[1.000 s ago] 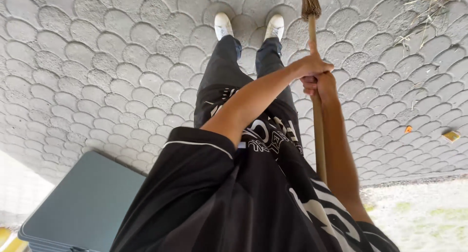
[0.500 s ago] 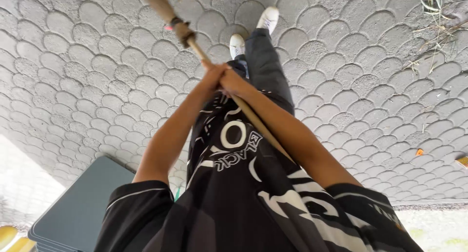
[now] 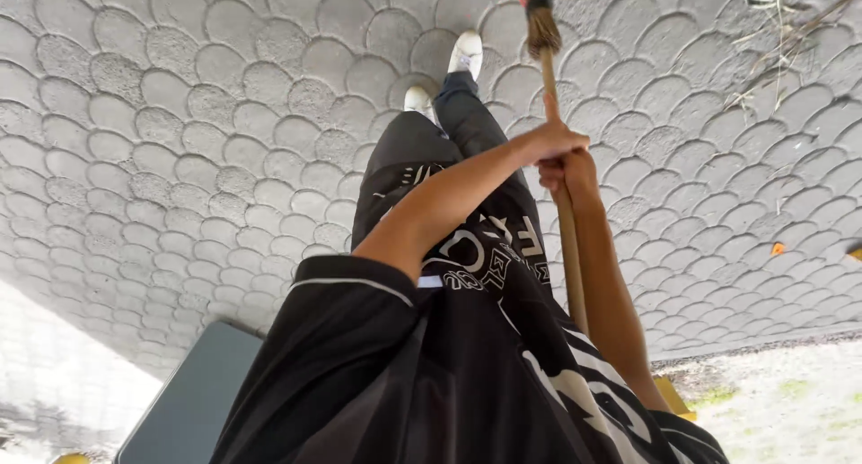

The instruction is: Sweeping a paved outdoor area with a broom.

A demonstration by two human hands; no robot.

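Both hands are clenched on the wooden handle [image 3: 568, 248] of a broom, one stacked right above the other. The left hand [image 3: 555, 142] reaches across the body and sits higher on the stick, toward the bristle end, its fingers [image 3: 575, 141] wrapped round the wood with one finger pointing up along it. The right hand [image 3: 567, 175] grips just below and touches the left, fingers curled tight about the same handle. The stick's long axis runs nearly straight away from the person, from beside the right hip, past the fingers, to the bound bristle head [image 3: 541, 28] at the top edge of the view; so the working end lies beyond the fingers, ahead of both hands and slightly to the left of them, with the left hand the nearer to it. The bristle tips are cut off by the frame, so whether they touch the ground cannot be told. Beneath lies grey fish-scale paving [image 3: 180, 159], with two white shoes [image 3: 466, 53] to the left of the handle, beyond the hands. Dry twigs and grass [image 3: 772, 33] lie to the right of the bristle head, apart from it. A dark grey bin lid [image 3: 193, 401] shows at lower left, well away from the hands.
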